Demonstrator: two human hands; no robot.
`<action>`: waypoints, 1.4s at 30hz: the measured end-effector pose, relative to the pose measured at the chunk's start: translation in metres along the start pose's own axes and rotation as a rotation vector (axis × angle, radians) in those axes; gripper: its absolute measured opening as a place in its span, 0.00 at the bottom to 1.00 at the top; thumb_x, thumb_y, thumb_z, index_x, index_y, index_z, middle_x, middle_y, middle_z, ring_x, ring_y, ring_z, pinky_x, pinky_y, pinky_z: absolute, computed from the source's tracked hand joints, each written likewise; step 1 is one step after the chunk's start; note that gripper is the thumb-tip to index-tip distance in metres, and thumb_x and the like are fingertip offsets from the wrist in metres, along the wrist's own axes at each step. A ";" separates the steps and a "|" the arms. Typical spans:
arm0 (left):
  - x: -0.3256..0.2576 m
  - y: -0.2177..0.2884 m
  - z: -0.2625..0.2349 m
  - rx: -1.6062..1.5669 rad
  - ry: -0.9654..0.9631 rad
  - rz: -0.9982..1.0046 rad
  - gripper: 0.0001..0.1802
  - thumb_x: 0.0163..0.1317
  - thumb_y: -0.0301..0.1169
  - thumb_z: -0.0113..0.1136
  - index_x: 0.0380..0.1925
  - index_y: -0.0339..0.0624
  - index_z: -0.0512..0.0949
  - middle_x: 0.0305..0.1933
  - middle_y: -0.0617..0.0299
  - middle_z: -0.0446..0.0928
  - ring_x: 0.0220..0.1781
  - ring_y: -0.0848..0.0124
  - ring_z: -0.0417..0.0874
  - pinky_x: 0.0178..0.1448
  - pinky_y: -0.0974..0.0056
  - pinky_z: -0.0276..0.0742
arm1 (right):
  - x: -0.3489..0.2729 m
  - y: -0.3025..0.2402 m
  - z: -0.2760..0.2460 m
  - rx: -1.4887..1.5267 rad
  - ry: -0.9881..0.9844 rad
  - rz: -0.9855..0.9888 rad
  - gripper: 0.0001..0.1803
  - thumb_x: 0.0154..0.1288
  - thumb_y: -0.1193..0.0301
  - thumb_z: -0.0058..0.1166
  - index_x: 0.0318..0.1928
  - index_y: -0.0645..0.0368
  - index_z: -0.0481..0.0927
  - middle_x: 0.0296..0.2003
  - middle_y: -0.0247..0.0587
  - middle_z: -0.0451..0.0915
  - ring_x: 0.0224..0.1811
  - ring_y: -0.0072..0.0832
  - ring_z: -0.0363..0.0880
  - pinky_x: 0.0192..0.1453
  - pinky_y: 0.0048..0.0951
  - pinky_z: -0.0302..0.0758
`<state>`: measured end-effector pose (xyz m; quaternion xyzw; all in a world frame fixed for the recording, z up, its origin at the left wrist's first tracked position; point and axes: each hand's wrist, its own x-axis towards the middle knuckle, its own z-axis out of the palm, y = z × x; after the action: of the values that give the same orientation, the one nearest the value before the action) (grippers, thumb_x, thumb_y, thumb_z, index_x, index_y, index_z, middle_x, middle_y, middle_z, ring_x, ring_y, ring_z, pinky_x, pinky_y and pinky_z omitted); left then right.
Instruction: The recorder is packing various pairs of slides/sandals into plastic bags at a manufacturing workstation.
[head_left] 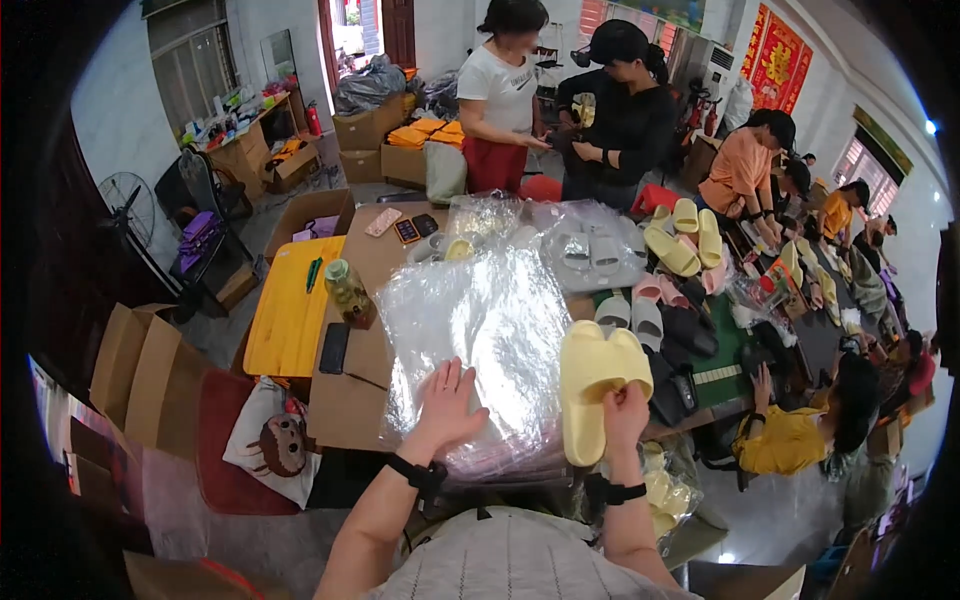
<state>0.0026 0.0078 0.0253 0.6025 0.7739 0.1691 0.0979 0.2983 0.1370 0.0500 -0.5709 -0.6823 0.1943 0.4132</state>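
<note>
My right hand (627, 412) is closed on a pair of pale yellow slippers (585, 375), gripping them near their straps. The pair is held upright over the right edge of a stack of transparent plastic bags (480, 290). On the lower left part of that shiny stack lies my left hand (447, 405), flat with its fingers spread and nothing in it. Both wrists wear black bands.
Left of the bags are a dark phone (335, 347), a green-lidded jar (347, 292) and a yellow board (290, 310). Grey slippers (647, 318) and dark slippers (690, 330) lie to the right. Two people (620, 120) stand across the table; others work along the right.
</note>
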 end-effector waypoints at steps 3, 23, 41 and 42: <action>0.000 -0.013 -0.010 -0.197 -0.057 0.099 0.48 0.57 0.54 0.63 0.73 0.41 0.62 0.80 0.35 0.45 0.82 0.41 0.42 0.81 0.42 0.46 | -0.010 0.017 -0.023 0.101 0.043 0.000 0.09 0.60 0.74 0.60 0.33 0.64 0.74 0.22 0.40 0.74 0.25 0.28 0.74 0.32 0.31 0.71; -0.012 0.043 -0.039 -0.280 -0.033 0.301 0.41 0.51 0.50 0.74 0.65 0.47 0.73 0.72 0.39 0.64 0.74 0.36 0.60 0.77 0.47 0.61 | -0.059 -0.016 -0.085 0.321 -0.003 0.001 0.14 0.65 0.77 0.62 0.50 0.64 0.80 0.31 0.28 0.80 0.29 0.13 0.73 0.32 0.19 0.69; 0.000 0.033 -0.027 -0.953 -0.143 -0.274 0.18 0.77 0.34 0.51 0.57 0.37 0.81 0.57 0.53 0.83 0.61 0.66 0.80 0.67 0.63 0.73 | -0.078 -0.047 -0.088 0.036 -0.330 -0.182 0.21 0.47 0.78 0.67 0.47 0.56 0.83 0.27 0.37 0.80 0.25 0.27 0.81 0.29 0.28 0.76; 0.002 0.030 -0.020 -0.954 -0.145 -0.271 0.18 0.77 0.34 0.51 0.57 0.37 0.81 0.57 0.53 0.83 0.61 0.66 0.80 0.67 0.63 0.73 | -0.080 -0.051 -0.087 -0.019 -0.343 -0.216 0.20 0.46 0.76 0.68 0.44 0.56 0.82 0.27 0.38 0.80 0.25 0.31 0.81 0.29 0.31 0.77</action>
<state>0.0215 0.0133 0.0554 0.3947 0.6730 0.4475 0.4371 0.3359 0.0304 0.1109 -0.4568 -0.8018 0.2366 0.3040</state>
